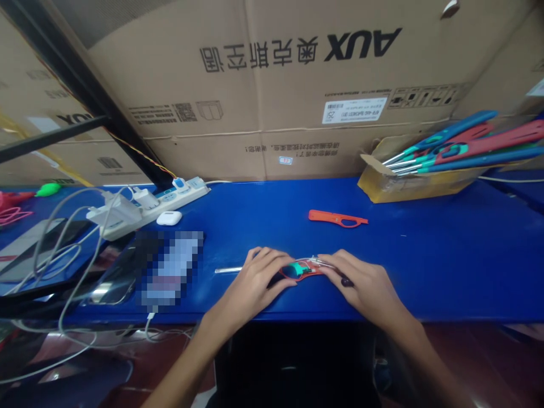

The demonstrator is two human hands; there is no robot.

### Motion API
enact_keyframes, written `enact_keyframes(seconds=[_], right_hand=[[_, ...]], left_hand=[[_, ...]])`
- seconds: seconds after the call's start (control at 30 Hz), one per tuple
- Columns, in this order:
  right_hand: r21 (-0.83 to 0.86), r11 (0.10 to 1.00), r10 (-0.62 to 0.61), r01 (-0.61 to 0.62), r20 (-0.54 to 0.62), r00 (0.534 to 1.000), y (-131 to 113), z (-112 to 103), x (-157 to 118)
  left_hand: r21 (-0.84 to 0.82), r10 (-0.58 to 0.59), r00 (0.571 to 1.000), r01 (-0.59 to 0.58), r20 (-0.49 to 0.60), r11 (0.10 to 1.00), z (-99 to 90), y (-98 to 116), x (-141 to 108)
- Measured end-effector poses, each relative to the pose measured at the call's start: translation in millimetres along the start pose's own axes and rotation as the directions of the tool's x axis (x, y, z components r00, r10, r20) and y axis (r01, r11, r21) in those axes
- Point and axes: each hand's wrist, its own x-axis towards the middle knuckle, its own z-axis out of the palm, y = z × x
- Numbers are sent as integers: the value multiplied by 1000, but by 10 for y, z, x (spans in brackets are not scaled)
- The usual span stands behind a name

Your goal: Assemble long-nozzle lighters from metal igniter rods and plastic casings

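An opened red lighter body (302,270) with a green trigger part and thin wires inside lies between my hands near the table's front edge. My left hand (260,279) is wrapped round its left part, and a metal tube (228,270) sticks out beyond those fingers. At the right end, my right hand (359,280) pinches a slim metal tool (325,263) with a dark end, its tip at the wires. Behind them an orange half shell (338,219) rests on the blue table (263,209).
A cardboard box (419,184) of blue and red lighters stands at the back right. On the left are a power strip (174,195) with chargers, a white earphone case (169,218), phones and loose cables. Large cartons stand behind the table.
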Motion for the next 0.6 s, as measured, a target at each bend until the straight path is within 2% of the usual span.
enact_keyframes(seconds=[0.6], right_hand=[[26,1000,14,-18,141,990,129,-36,-31]], left_hand=[[-21,-35,999,35,22,999,-13,1,14]])
